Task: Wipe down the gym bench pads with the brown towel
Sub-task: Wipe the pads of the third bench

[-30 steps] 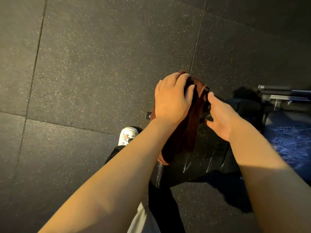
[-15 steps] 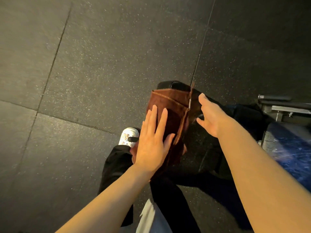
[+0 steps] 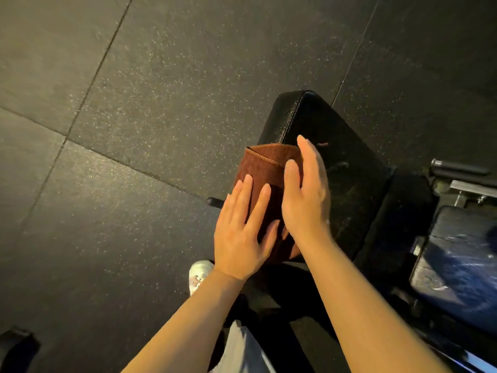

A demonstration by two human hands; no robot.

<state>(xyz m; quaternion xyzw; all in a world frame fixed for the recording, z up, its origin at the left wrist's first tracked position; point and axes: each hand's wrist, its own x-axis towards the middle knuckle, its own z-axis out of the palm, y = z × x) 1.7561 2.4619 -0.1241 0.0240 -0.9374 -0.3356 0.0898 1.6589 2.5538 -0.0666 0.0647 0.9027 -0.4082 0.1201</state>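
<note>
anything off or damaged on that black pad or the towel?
Nothing clearly wrong. The brown towel lies folded over the black pad edge under the left hand and right hand. Faint streaks on the pad top look like smears, not tears.

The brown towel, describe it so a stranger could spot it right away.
Find the black padded bench pad standing on the dark speckled rubber floor. Draped over its left edge is the folded brown towel, under both hands; it is the only rust-coloured, stitched-edge fabric there.

Both forearms (image 3: 363,305) are bare, no sleeves showing. Black trousers (image 3: 271,286), a pale grey shirt hem (image 3: 242,351), a white shoe (image 3: 199,273) with small decorations.
</note>
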